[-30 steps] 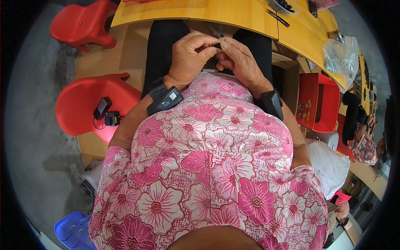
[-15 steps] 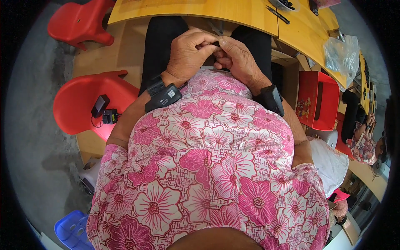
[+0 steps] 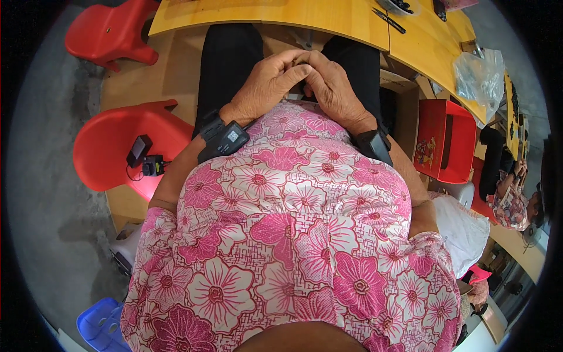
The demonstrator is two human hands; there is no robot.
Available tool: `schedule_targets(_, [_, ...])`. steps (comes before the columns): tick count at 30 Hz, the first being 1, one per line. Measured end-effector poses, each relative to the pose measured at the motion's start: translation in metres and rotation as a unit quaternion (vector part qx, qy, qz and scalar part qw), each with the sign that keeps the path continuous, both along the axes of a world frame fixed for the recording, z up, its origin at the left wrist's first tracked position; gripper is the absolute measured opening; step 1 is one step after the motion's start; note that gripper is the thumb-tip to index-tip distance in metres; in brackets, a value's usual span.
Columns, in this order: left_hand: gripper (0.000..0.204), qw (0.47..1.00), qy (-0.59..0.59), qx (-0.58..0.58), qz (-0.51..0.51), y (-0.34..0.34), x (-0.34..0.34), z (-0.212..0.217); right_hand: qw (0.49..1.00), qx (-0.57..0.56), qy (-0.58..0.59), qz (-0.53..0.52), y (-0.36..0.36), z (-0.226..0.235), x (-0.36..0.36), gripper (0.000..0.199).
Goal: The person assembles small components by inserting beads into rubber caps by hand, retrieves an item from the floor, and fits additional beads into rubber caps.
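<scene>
My left hand and my right hand meet above my lap, just short of the table edge. The fingers of both are curled inward and touch one another. Whatever lies between the fingertips is covered by the fingers and cannot be made out. My left thumb stretches across toward the right hand's fingers. Each wrist wears a dark boxy device on a strap, the left device and the right device. Below the hands is my pink and white flowered top.
Ahead stands a yellow table bearing dark scissors or pliers, a bowl of black pieces and a clear plastic bag. Red chairs are on the left, a red box on the right. Another person sits far right.
My hands have drawn closer together, the right fingers folding over toward the left. A small dark thing seen between the fingertips before is now covered.
</scene>
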State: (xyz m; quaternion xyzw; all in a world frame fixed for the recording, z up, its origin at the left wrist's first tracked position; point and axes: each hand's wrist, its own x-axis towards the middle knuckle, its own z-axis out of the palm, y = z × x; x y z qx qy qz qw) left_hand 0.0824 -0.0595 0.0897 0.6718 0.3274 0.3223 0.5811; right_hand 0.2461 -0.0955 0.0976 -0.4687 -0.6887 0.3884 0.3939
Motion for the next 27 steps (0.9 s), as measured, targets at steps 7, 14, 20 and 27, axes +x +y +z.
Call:
schedule_targets(7, [0.035, 0.999, -0.008, -0.037, 0.004, -0.004, 0.001, 0.005, 0.999, 0.021, 0.025, -0.012, -0.002, -0.008, 0.000, 0.026])
schedule_targets(14, [0.033, 0.997, -0.043, -0.057, 0.021, -0.003, 0.004, -0.003, 0.998, -0.032, 0.045, -0.001, 0.000, -0.002, 0.002, 0.025])
schedule_targets(20, [0.030, 0.995, -0.070, -0.058, 0.037, -0.005, 0.008, 0.006, 0.974, -0.118, 0.196, 0.005, 0.001, 0.000, -0.001, 0.024])
schedule_targets(27, [0.028, 0.991, -0.068, 0.061, 0.096, -0.001, 0.006, -0.005, 0.793, -0.311, 0.522, 0.047, 0.000, -0.007, 0.007, 0.028])
